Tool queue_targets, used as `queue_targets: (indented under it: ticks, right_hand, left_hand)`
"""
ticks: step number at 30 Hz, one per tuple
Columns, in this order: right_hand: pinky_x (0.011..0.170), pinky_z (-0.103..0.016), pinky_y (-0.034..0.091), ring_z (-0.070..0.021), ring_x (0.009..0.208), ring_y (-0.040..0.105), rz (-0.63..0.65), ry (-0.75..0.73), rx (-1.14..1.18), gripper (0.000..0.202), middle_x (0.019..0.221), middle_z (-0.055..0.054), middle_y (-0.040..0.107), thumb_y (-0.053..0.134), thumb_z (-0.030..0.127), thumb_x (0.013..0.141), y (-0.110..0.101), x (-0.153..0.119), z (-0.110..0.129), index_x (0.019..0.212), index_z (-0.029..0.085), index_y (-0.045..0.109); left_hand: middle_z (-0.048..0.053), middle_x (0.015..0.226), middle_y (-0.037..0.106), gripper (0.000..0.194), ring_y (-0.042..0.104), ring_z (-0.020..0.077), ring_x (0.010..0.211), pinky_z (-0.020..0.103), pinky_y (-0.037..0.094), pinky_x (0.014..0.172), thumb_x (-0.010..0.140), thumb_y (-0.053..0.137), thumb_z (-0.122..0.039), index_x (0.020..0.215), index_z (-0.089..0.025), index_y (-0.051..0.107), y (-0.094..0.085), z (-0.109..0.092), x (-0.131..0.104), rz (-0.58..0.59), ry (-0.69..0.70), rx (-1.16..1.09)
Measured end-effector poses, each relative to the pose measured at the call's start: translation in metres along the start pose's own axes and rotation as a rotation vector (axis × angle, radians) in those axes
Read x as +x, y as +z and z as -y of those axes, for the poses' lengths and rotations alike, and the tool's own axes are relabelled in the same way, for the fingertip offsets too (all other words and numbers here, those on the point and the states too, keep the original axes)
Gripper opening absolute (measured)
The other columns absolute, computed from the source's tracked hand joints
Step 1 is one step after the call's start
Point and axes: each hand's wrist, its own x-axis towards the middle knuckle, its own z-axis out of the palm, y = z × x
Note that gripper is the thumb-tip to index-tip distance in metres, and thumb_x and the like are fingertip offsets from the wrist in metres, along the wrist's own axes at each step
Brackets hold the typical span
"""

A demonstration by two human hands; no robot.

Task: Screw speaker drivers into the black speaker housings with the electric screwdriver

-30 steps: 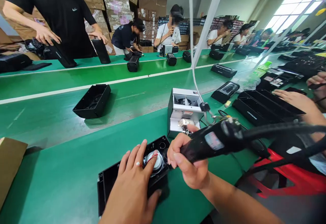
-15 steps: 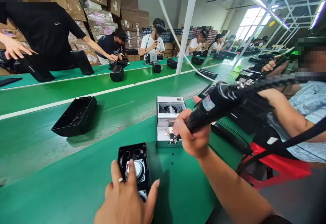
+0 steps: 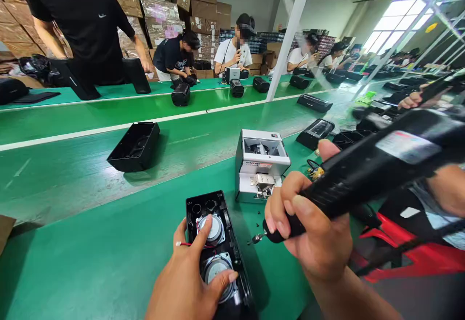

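My right hand (image 3: 323, 237) is wrapped round a black electric screwdriver (image 3: 366, 174). Its bit points left and down, a little to the right of a black speaker housing (image 3: 238, 257) and apart from it. Two round speaker drivers, an upper one (image 3: 215, 230) and a lower one (image 3: 218, 266), sit inside the housing. My left hand (image 3: 185, 281) holds the housing from its left side, index finger over the upper driver and thumb across the lower one. A red wire with a white plug shows beside that index finger. Behind the housing stands a white screw feeder (image 3: 263, 165).
A hollow black housing (image 3: 134, 148) lies on the green belt (image 3: 189, 148). Small dark screws lie before the feeder. More black speakers (image 3: 316, 133) stand to the right, near a red stool (image 3: 403, 257). Co-workers (image 3: 232, 51) sit or stand across the line.
My right hand has drawn the screwdriver from the feeder toward the housing. My left hand has gone from spread over the housing to holding it. The view has turned right.
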Motion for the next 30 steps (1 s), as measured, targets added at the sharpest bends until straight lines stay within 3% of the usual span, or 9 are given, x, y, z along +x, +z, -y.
queue_targets:
  ticks: [4,10,17,26,30]
  right_hand:
    - [0.048,-0.025,0.051,-0.0088,0.050,0.051,-0.008,-0.025,0.045,0.048,0.078,0.007,0.055,0.061,0.016,0.100,0.015,-0.007,-0.014,0.140,0.040,0.049]
    - [0.049,-0.026,0.049,-0.0101,0.054,0.053,0.069,0.016,0.031,0.073,0.082,0.005,0.057,0.063,0.012,0.098,0.015,-0.021,-0.048,0.156,0.042,0.031]
    - [0.055,-0.028,0.052,-0.0118,0.060,0.055,0.144,0.011,-0.042,0.069,0.085,0.004,0.057,0.063,0.010,0.098,0.006,-0.029,-0.067,0.154,0.038,0.034]
    - [0.056,-0.029,0.052,-0.0117,0.059,0.056,0.179,0.047,-0.091,0.077,0.085,0.005,0.058,0.063,0.012,0.099,0.003,-0.028,-0.074,0.157,0.041,0.022]
    - [0.054,-0.027,0.052,-0.0101,0.057,0.055,0.154,0.097,-0.068,0.065,0.082,0.006,0.057,0.064,0.013,0.099,0.003,-0.021,-0.076,0.151,0.038,0.033]
  left_hand:
    - [0.011,0.175,0.013,0.092,0.065,0.0332,0.131,0.052,0.051,0.111,0.081,0.079,-0.037,0.161,-0.040,0.034,-0.004,-0.008,-0.003,0.024,-0.030,-0.031]
    - [0.010,0.177,0.011,0.095,0.063,0.0344,0.134,0.049,0.054,0.108,0.078,0.084,-0.036,0.160,-0.041,0.036,-0.008,-0.018,-0.005,0.029,-0.088,-0.020]
    - [0.011,0.177,0.012,0.094,0.065,0.0329,0.131,0.049,0.053,0.109,0.079,0.084,-0.036,0.160,-0.040,0.035,-0.011,-0.023,-0.004,0.050,-0.093,-0.007]
    - [0.012,0.177,0.010,0.093,0.068,0.0365,0.126,0.055,0.055,0.106,0.078,0.085,-0.039,0.159,-0.040,0.038,-0.007,-0.018,-0.004,0.023,-0.070,-0.026]
    - [0.012,0.177,0.011,0.091,0.069,0.0370,0.124,0.056,0.055,0.106,0.078,0.084,-0.042,0.158,-0.040,0.040,-0.005,-0.016,-0.005,0.000,-0.053,-0.024]
